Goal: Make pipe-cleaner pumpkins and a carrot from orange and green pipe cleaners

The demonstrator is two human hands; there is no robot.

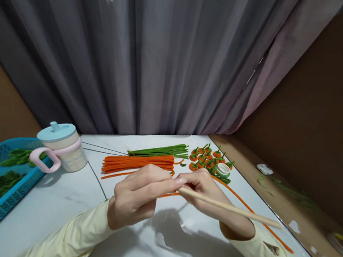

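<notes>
My left hand [138, 193] is closed, thumb and fingertips pinched near the tip of a wooden stick [231, 208]. An orange pipe cleaner [243, 199] passes by the fingertips; one part shows below my left fingers, and a long tail runs right past my right wrist. My right hand [202, 191] is closed around the upper end of the stick, which slants down over my right forearm. How the pipe cleaner meets the stick is hidden by my fingers. Beyond my hands lie a bundle of orange pipe cleaners [138, 161] and a bundle of green pipe cleaners [161, 151].
Several small orange pumpkin shapes [208, 156] with green stems sit beside a white-rimmed ring [223, 169]. At left stand a lidded cup [68, 151] and a blue basket [14, 202] holding green pieces. A grey curtain [157, 63] hangs behind the white table [70, 199].
</notes>
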